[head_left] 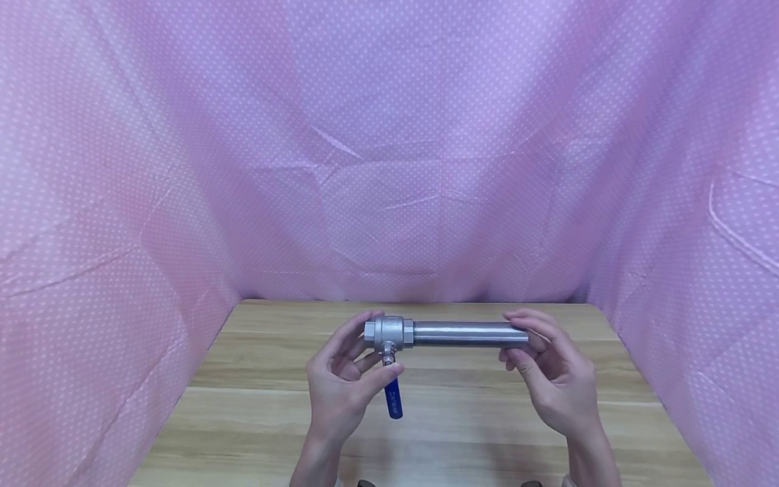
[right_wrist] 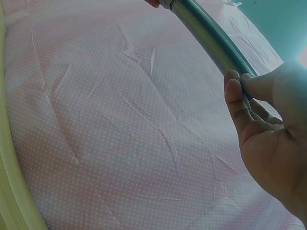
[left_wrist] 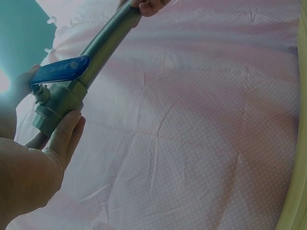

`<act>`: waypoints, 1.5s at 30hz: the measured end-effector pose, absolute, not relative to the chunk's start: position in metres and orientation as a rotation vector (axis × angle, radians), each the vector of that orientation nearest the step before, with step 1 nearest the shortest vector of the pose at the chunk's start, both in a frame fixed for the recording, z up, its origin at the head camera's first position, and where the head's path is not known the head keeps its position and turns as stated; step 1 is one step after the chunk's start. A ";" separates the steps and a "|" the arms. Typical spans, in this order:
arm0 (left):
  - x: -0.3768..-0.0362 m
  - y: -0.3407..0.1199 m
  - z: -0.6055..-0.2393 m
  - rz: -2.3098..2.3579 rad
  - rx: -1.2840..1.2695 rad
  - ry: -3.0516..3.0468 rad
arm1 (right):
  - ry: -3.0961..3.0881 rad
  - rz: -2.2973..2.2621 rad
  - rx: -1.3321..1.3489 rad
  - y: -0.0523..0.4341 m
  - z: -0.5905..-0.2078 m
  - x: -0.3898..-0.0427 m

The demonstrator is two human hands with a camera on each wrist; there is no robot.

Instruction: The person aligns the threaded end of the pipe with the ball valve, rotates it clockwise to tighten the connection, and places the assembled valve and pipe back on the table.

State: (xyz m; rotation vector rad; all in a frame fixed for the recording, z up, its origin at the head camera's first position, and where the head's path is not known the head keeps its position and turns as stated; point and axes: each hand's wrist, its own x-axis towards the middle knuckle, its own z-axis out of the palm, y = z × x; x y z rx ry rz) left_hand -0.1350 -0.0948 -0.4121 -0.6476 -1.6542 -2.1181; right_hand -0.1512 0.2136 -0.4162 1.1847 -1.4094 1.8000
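I hold a steel ball valve (head_left: 389,333) with a steel pipe (head_left: 470,334) joined to its right end, the whole piece lying level in the air above the wooden table (head_left: 255,412), out in front of me. The valve's blue handle (head_left: 393,398) hangs down from the stem toward me. My left hand (head_left: 345,379) grasps the valve body, fingers curled behind it and my thumb at the stem just under it. My right hand (head_left: 550,368) grips the far right end of the pipe, fingers wrapped over the top and thumb beneath. In the left wrist view the blue handle (left_wrist: 61,69) lies along the pipe (left_wrist: 108,40). Pink dotted cloth (head_left: 389,149) hangs behind and on both sides of the table.
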 end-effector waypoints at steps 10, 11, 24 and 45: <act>-0.135 -0.094 -0.412 -2.121 -0.652 -1.658 | -1.434 1.757 1.160 0.214 -0.417 -0.151; -0.135 -0.095 -0.412 -2.123 -0.651 -1.657 | -1.441 1.756 1.155 0.214 -0.418 -0.151; -0.134 -0.095 -0.412 -2.123 -0.660 -1.658 | -1.576 1.663 0.974 0.217 -0.424 -0.147; -0.135 -0.094 -0.411 -2.124 -0.643 -1.654 | -1.452 1.785 1.132 0.214 -0.418 -0.151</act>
